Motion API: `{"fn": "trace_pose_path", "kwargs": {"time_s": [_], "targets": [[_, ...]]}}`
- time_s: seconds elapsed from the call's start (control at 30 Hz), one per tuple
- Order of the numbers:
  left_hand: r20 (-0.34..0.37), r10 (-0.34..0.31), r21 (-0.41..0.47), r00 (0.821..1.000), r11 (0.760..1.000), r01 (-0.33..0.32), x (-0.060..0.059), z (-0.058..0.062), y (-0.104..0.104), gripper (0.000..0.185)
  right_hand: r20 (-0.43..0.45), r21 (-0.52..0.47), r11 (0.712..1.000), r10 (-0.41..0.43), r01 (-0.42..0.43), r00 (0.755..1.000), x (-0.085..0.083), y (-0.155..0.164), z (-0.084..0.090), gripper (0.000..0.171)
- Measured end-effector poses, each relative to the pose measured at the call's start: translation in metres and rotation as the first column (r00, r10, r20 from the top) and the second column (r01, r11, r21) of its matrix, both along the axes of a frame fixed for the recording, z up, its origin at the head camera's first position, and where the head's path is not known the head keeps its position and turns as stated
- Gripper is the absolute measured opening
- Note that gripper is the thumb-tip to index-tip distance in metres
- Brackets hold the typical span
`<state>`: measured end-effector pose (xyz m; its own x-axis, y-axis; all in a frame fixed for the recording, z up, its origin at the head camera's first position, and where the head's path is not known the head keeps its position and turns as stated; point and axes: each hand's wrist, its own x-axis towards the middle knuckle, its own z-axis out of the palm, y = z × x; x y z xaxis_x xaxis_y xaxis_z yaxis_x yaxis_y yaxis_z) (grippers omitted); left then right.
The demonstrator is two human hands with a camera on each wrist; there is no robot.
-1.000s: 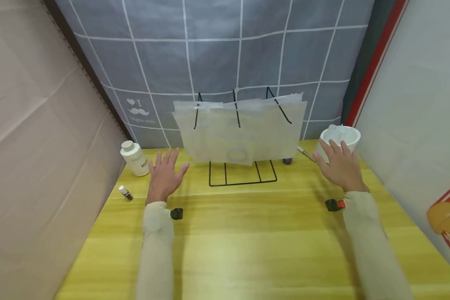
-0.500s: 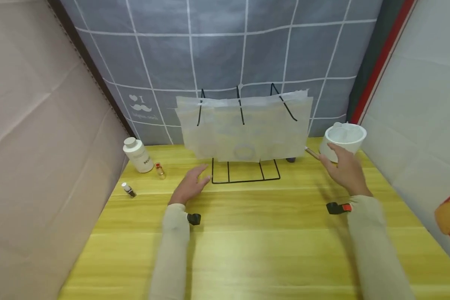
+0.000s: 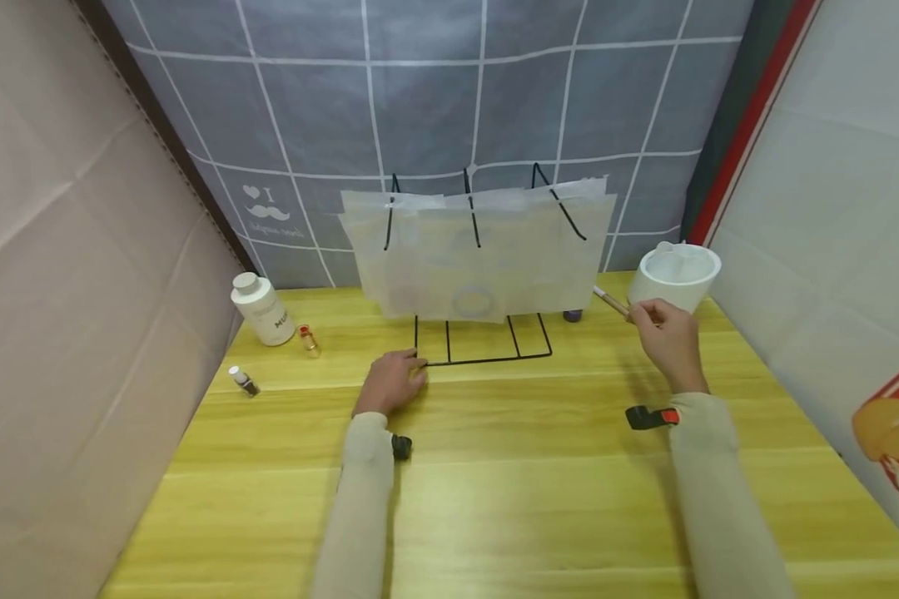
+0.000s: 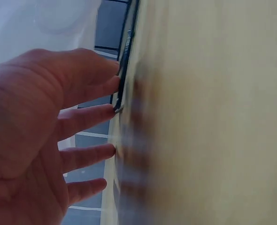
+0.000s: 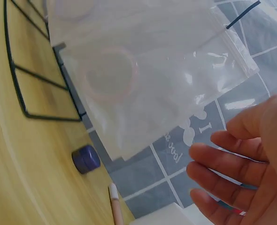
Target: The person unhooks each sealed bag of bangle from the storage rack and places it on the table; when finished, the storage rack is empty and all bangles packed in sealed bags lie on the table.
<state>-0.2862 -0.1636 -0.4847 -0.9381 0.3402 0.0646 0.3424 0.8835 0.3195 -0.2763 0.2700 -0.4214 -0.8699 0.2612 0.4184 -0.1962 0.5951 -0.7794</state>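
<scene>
A black wire rack [image 3: 483, 345] stands at the back of the yellow table, with translucent plastic bags [image 3: 487, 249] draped over its prongs. My left hand [image 3: 412, 373] lies flat on the table, and its straight fingertips [image 4: 111, 110] touch the front-left corner of the rack's wire base [image 4: 124, 70]. My right hand [image 3: 648, 314] hovers beside a thin stick [image 3: 608, 301] and a white cup [image 3: 676, 274]. In the right wrist view its fingers [image 5: 223, 164] are loosely curled, hold nothing, and stay apart from the stick [image 5: 115, 206].
At the left stand a white bottle [image 3: 258, 309], a small amber vial [image 3: 309, 339] and a white-capped vial [image 3: 241, 381]. A purple cap [image 3: 572, 315] lies by the rack's right side. Cardboard walls and a tiled cloth enclose the table [image 3: 509, 499].
My left hand moved right from beside the white bottle to the rack's front-left corner. My right hand drew back from the cup's side to the end of the stick.
</scene>
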Motion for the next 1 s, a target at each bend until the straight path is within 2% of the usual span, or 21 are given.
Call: {"fn": "trace_pose_path", "kwargs": {"time_s": [0.17,0.3,0.43,0.57,0.7,0.77,0.87,1.0], "targets": [[0.006,0.013,0.018,1.000,1.000,-0.013,0.003,0.005,0.000,0.036,-0.013,-0.184,0.981,0.058,-0.060,0.998,-0.012,-0.008,0.005,0.032],[0.027,0.025,0.045,0.999,0.999,-0.026,0.005,0.005,-0.002,0.033,-0.041,-0.273,0.956,0.102,-0.110,0.994,-0.027,-0.012,0.006,0.031],[0.033,0.026,0.066,0.999,0.997,-0.028,0.007,0.003,-0.005,0.032,-0.105,-0.353,0.921,0.137,-0.165,0.985,-0.041,-0.011,0.010,0.028],[0.034,0.023,0.092,0.999,0.995,-0.026,0.010,-0.001,-0.006,0.031,-0.140,-0.322,0.924,0.171,-0.208,0.975,-0.050,-0.011,0.020,0.028],[0.038,0.024,0.092,0.999,0.995,-0.028,0.016,-0.004,-0.006,0.031,-0.194,-0.238,0.923,0.258,-0.301,0.946,-0.051,-0.017,0.037,0.030],[0.039,0.021,0.091,0.999,0.996,-0.025,0.017,-0.006,-0.006,0.031,-0.218,-0.209,0.913,0.306,-0.351,0.927,-0.051,-0.020,0.047,0.031],[0.034,0.015,0.099,0.999,0.995,-0.019,0.016,-0.006,-0.004,0.032,-0.200,-0.180,0.908,0.342,-0.378,0.918,-0.055,-0.023,0.057,0.030],[0.027,0.008,0.095,1.000,0.995,-0.010,0.012,-0.004,-0.002,0.032,-0.194,-0.203,0.878,0.398,-0.434,0.897,-0.061,-0.022,0.062,0.029]]}}
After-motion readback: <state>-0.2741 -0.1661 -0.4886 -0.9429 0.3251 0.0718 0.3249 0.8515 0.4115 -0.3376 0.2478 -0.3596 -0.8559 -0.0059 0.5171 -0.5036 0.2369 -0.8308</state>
